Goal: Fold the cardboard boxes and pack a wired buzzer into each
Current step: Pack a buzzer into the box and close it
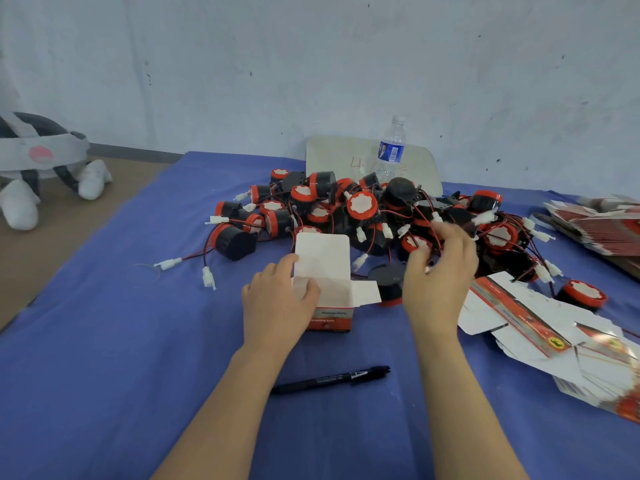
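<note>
The cloth (104, 341) is matt blue fabric, the box (323, 258) matt white card inside, the buzzers (362, 206) smooth black-and-red plastic, the bottle (391, 150) clear plastic, the pen (329, 380) black plastic.

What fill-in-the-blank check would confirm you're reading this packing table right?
1. The left hand holds the small red-and-white cardboard box, whose top flaps are ____.
2. The black marker pen lies on the ____ tablecloth.
3. From the head camera, the clear plastic water bottle stands ____ the pile of black-and-red wired buzzers.

Missing words: open; blue; behind.
</note>
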Motion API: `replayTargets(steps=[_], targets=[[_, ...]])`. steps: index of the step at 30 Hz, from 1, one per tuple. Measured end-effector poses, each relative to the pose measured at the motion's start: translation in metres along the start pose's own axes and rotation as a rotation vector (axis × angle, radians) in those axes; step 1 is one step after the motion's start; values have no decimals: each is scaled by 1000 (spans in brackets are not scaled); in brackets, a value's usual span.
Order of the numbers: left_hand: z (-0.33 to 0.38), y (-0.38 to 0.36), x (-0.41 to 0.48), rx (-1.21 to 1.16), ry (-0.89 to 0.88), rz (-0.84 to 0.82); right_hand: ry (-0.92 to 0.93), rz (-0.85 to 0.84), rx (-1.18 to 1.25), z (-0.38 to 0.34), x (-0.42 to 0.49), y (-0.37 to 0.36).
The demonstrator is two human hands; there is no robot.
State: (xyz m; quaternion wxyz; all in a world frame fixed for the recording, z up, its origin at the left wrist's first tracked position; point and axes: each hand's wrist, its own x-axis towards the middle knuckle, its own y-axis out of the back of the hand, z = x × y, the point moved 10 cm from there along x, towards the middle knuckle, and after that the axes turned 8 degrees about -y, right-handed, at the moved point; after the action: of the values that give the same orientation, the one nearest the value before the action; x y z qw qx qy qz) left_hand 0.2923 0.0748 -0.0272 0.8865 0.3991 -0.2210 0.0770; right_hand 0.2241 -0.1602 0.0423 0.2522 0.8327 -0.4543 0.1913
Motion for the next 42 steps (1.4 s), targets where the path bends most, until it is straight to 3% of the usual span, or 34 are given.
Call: replayTargets(steps=[2,6,9,15,17,21,26,30,33,37,42], targets=[[-4,4,-1,12,32,25,69,-20,-59,-5,-3,-6],[-10,11,-3,25,80,54,-65,-529,-399,42,-15,-58],[-2,9,-2,16,30,49,-117,-715,-594,67,-27,-72],[-10,4,2,-162,109,48,-186,-379,-489,70,-18,-54],[-15,3,1,-178,127,36,-203,-282,-311,62,-14,-44],[-14,9,-2,-109,140,56,-404,-172,415,50,-6,-25],[1,16,-4,67,47,84,-785,-359,1425,44,-10,-41],[3,18,-3,101,35,102,-808,-471,1791,25,-8,-37],[-3,19,-2,82,60,105,-896,-456,1810,30,-6,-37],[-9,22,-2,63,93,113,-979,-569,1710,34,-16,-45],[-10,20,-1,46,103,96,-932,-889,1204,28,-37,-69]])
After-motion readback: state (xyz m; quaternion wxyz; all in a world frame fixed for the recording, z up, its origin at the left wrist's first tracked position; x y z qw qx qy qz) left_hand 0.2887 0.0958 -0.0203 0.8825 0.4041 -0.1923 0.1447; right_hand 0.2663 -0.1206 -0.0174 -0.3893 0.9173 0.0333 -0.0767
